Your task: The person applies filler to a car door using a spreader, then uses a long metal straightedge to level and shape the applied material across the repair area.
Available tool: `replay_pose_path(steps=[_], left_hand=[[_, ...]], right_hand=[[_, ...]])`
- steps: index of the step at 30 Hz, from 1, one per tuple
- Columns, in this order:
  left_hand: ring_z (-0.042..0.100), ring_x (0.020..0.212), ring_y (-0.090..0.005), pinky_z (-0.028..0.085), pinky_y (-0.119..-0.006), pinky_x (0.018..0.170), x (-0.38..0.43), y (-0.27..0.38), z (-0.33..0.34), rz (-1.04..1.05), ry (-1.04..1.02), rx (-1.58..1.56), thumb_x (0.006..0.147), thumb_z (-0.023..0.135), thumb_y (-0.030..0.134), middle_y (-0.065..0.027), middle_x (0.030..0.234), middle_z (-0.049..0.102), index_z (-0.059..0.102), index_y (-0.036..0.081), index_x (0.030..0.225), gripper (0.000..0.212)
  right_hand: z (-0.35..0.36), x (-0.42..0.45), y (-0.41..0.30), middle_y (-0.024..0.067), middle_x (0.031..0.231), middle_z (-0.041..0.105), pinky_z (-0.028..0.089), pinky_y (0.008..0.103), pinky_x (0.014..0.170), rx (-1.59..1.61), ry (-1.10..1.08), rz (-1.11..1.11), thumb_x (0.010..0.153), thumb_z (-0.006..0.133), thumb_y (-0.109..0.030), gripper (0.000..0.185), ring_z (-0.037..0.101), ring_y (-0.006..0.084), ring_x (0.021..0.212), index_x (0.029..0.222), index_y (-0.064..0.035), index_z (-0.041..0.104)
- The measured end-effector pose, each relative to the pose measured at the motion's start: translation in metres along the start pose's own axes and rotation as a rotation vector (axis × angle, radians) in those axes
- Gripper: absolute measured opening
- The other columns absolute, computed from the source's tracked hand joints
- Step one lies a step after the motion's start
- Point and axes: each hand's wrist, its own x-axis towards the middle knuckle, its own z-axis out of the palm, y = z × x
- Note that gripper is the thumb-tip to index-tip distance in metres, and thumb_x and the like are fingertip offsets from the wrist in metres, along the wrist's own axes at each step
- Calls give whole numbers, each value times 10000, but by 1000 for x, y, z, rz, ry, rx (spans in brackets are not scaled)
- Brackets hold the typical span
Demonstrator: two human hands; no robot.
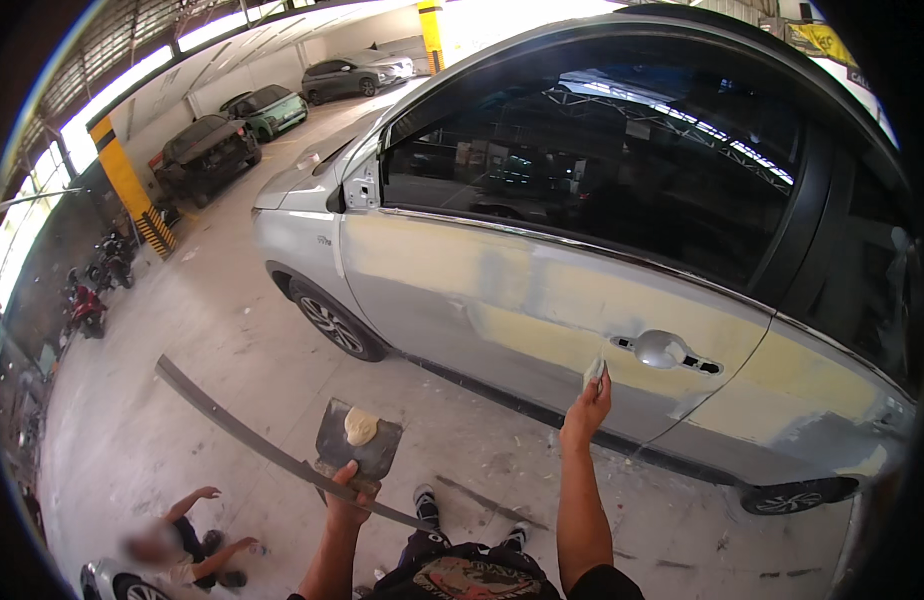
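My left hand (351, 501) grips a dark mixing board (383, 442) that carries a mound of cream body filler (361, 426). A long, dark, curved strip (241, 427) crosses at that hand; whether the fingers hold it too, I cannot tell. In my right hand (588, 412) is a pale filler spreader (594, 369), its upper edge at the car's front door, just left of the handle recess (661, 349). Yellowish filler patches (424, 251) cover much of the silver-grey front door (424, 315). More filler (777, 405) coats the rear door.
Another person (184, 536) is low to the floor at the lower left, beside a car wheel (139, 589). Parked cars (207, 146), motorcycles (87, 304) and a yellow pillar (124, 180) stand farther off. The car's front wheel (331, 319) is left of the door.
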Motion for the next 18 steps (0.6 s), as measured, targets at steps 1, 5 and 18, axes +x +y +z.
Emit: replay_pose_path(steps=[1, 5, 18], left_hand=[[443, 323, -112, 402, -238, 358, 6, 3, -6, -3, 5, 2, 872, 556, 244, -51, 578, 597, 570, 6, 902, 240], [449, 338, -114, 406, -228, 350, 39, 21, -35, -23, -5, -30, 868, 559, 245, -73, 643, 617, 560, 9, 924, 243], [439, 324, -111, 398, -222, 329, 140, 70, -115, -144, 90, -99, 871, 574, 233, -72, 688, 625, 555, 27, 931, 215]], right_hand=[[9, 1, -4, 104, 1232, 569, 421, 297, 903, -50, -15, -101, 936, 486, -95, 377, 537, 227, 1112, 1308, -31, 493], [30, 22, -26, 118, 1302, 515, 370, 419, 938, -776, -101, -754, 817, 560, 13, 473, 477, 307, 1183, 1284, -59, 522], [141, 60, -39, 28, 1328, 490, 287, 492, 961, -1451, -228, -1050, 832, 563, -35, 401, 423, 279, 1218, 1230, -82, 557]])
